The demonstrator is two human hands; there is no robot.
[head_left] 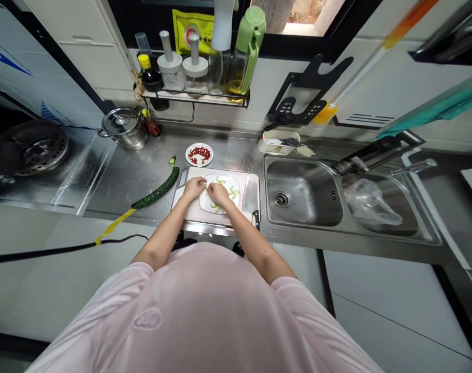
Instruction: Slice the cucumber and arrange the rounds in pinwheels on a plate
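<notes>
Checking in on the head cam feed from my end, and working across from the left, I had a dark round gas burner (26, 147) on the steel counter, then a lidded steel pot (125, 129) by the back wall. Closer in lay a long dark-green cucumber (156, 188) with a cut end piece (172, 161) just off its tip, right beside the white cutting board (183, 199). Behind the board sat a small white dish of chopped red chili (199, 154). On the board was a white plate (206, 205) with thin cucumber slices (232, 193) fanned around it, and that's where all the action was. The left hand (195, 188) was curled in over the middle of the plate, with its fingers pinched together, and the right hand (219, 194) was curled in right next to it, almost touching. Both sets of fingertips were down at a slice, but honestly I couldn't tell from this angle if either hand was actually gripping it. Just right of the plate, a cleaver (250, 197) lay on the board, its handle hanging off the front edge. Further right was a steel double sink (303, 191), with a crumpled plastic bag (370, 203) in the far basin.
</notes>
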